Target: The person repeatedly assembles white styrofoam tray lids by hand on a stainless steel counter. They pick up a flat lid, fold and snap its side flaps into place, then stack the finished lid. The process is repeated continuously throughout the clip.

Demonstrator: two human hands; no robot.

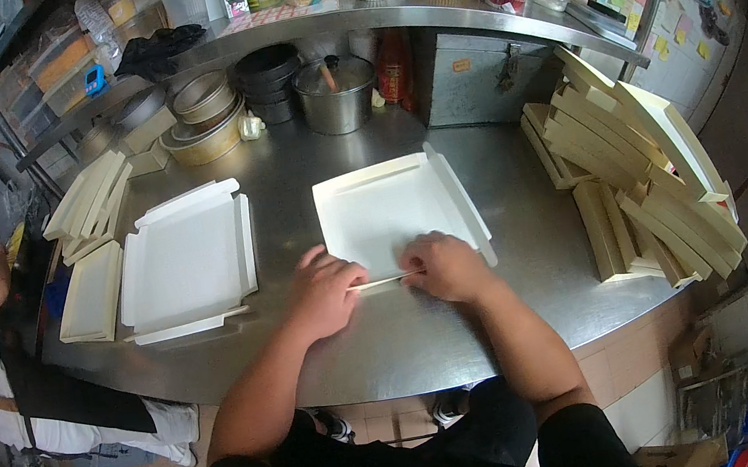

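Note:
In the middle of the steel table lies a white cardboard box tray [389, 207], its far and left sides standing up and its right side flap leaning outward. Both of my hands are at its near edge. My left hand [324, 289] is closed on the left part of the near side flap. My right hand [445, 266] is closed on the same flap further right, fingers bent over it. To the left lies another white cardboard sheet [187, 259] with partly folded edges.
Folded cardboard trays [650, 173] are piled at the right, and more trays [93, 293] lie at the left. A lidded pot [337, 94], cake tins [204, 99] and a grey metal box [477, 78] line the back beneath a steel shelf [342, 18]. Another person [16, 364] stands at the far left.

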